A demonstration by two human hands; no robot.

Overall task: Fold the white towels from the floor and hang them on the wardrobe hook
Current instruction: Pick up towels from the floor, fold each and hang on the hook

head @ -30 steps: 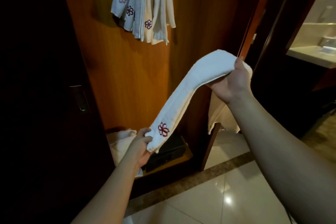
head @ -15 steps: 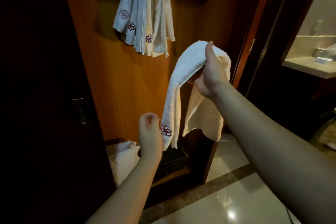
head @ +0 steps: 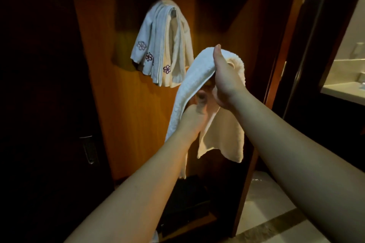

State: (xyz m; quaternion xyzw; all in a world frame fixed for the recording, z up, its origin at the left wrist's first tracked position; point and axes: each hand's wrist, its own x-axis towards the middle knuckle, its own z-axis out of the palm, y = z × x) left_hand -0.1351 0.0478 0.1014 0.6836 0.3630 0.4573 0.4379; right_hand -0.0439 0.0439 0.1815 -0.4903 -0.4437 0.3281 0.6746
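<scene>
Two hands' work: right hand point(head: 223, 83) gripped towel point(head: 195, 77) draped over it, below-right of hook point(head: 173, 12); left hand point(head: 192, 119) beneath, grip hidden, cannot tell; best lifted level, fold kept centred.

We hold a folded white towel point(head: 194, 77) draped over our right hand point(head: 225, 83), thumb on top, while our left hand point(head: 192, 119) grips it from beneath. Farther off, to the left, flower-stitched towels point(head: 164, 45) hang from the wardrobe hook point(head: 174, 13) on the wooden panel point(head: 126, 116).
</scene>
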